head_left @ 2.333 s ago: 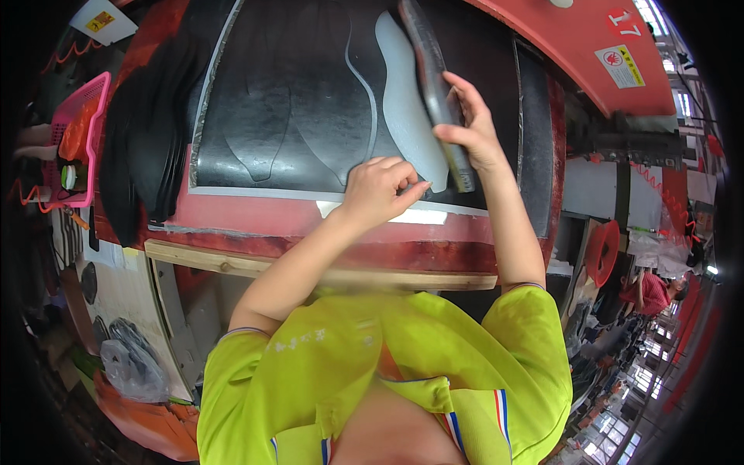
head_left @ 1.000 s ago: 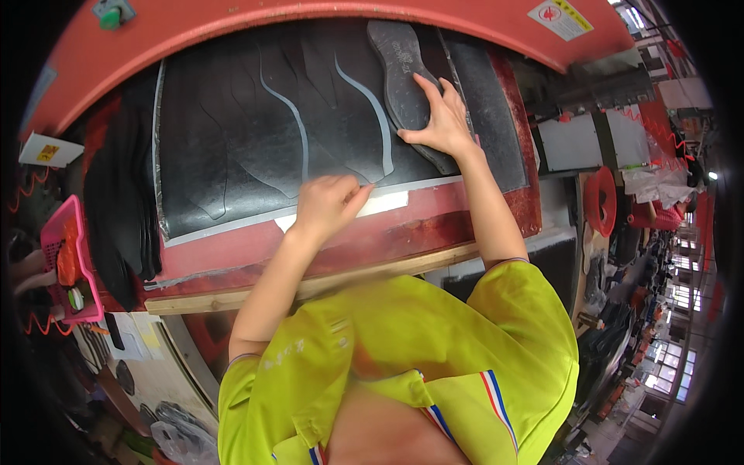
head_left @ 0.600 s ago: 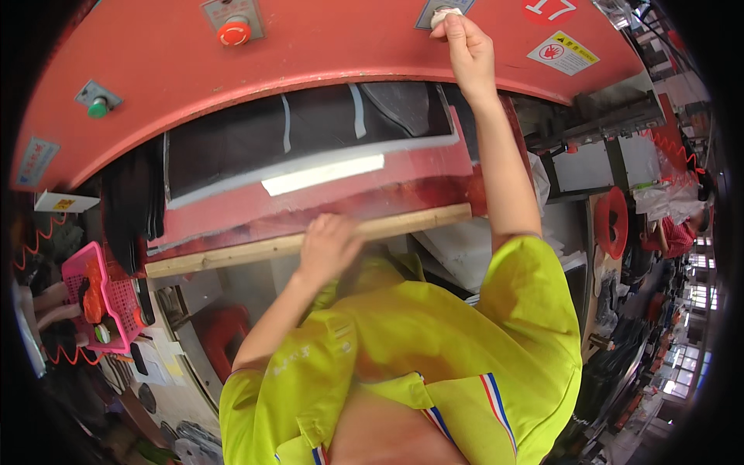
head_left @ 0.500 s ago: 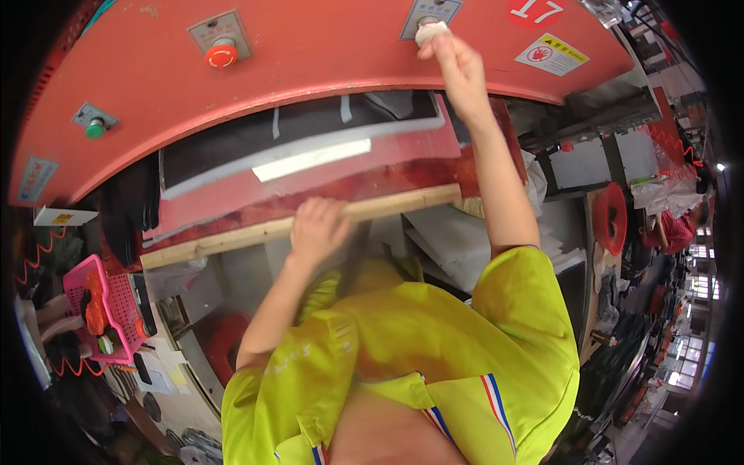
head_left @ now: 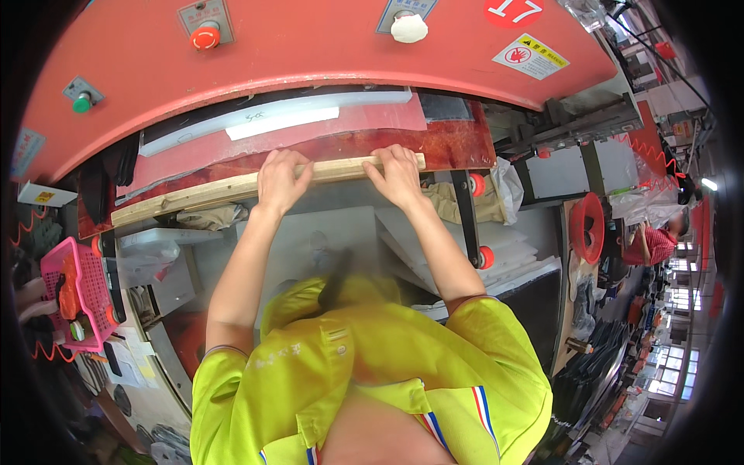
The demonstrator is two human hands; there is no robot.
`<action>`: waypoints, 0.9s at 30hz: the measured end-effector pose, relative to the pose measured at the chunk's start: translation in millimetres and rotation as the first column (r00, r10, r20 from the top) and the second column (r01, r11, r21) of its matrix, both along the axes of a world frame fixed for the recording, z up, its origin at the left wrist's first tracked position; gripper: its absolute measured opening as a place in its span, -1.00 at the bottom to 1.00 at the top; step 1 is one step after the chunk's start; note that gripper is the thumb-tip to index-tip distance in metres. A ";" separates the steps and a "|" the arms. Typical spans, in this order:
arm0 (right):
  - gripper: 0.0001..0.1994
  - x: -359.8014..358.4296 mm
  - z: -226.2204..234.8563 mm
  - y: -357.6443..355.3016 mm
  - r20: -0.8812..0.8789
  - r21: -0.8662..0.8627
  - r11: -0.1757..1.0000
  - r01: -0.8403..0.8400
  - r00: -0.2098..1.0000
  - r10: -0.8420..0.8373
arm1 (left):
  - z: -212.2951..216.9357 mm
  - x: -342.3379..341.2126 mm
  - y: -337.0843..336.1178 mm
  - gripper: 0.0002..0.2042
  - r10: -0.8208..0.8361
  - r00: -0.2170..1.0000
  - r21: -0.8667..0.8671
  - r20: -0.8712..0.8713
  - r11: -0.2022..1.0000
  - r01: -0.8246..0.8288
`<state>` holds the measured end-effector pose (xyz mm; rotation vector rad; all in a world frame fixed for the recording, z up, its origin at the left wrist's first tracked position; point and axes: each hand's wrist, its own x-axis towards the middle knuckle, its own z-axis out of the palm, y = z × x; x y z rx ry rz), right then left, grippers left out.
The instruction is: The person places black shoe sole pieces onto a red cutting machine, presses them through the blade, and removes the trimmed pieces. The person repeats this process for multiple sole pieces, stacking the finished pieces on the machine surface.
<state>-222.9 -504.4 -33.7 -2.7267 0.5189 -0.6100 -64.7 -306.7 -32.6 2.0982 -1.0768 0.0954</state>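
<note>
Both my hands grip a long pale wooden bar [head_left: 209, 191] along the near edge of a dark red board [head_left: 457, 146]. My left hand [head_left: 282, 181] is closed over the bar near its middle. Closer to the right end, my right hand [head_left: 397, 177] has its fingers curled over the top and its thumb on the near side. A pink sheet [head_left: 372, 121] lies on the board, with a white strip [head_left: 283, 123] and a whitish band on it. The far part is hidden under the red machine [head_left: 310, 46].
On the machine front are a red button [head_left: 205, 36], a green button [head_left: 82, 103] and a white-covered button [head_left: 409, 29]. Black rails with red rollers [head_left: 485, 256] stand at right. A pink basket [head_left: 77, 287] is at left. White sheets [head_left: 496, 252] lie below the bar.
My right hand has come down from the white-covered button onto the bar. The bar and board have moved farther under the machine, and less of the dark sheet shows.
</note>
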 end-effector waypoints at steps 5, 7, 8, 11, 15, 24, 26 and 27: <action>-0.68 -36.9 15.9 27.4 -0.095 0.020 0.999 -0.038 0.995 0.040 | 5.4 -34.3 28.2 -0.87 -0.055 0.998 0.067 -0.007 0.996 0.055; -0.67 -56.7 30.6 39.5 -0.225 0.078 0.996 -0.045 0.972 0.061 | 7.8 -55.2 43.6 -0.84 -0.083 0.997 0.099 -0.009 0.992 0.083; -0.67 -66.3 40.1 43.8 -0.307 0.033 0.995 -0.089 0.947 0.095 | 9.5 -65.5 51.7 -0.82 -0.109 0.994 0.149 -0.029 0.983 0.112; -0.68 -75.0 67.3 46.4 -0.429 0.453 0.886 0.100 0.896 0.118 | 17.1 -92.9 69.3 -0.79 -0.224 0.961 0.363 -0.161 0.892 0.268; -0.44 -54.7 79.9 51.9 0.074 0.026 1.000 0.007 0.997 -0.009 | 30.1 -127.4 75.5 -0.73 -0.393 0.890 0.181 -0.232 0.881 0.436; 0.08 -62.0 53.8 104.1 -0.306 0.041 0.983 0.178 0.939 -0.157 | 24.5 -175.0 80.8 -0.86 -0.571 0.809 -0.178 -0.141 0.818 0.547; 0.02 -77.7 53.9 110.5 -0.305 0.057 0.980 0.191 0.938 -0.165 | 17.0 -192.2 90.9 -0.89 -0.566 0.804 -0.182 -0.180 0.823 0.538; 0.01 -85.0 55.6 111.4 -0.302 0.151 0.968 0.202 0.942 -0.149 | 13.6 -199.1 95.0 -0.89 -0.557 0.811 -0.185 -0.177 0.829 0.528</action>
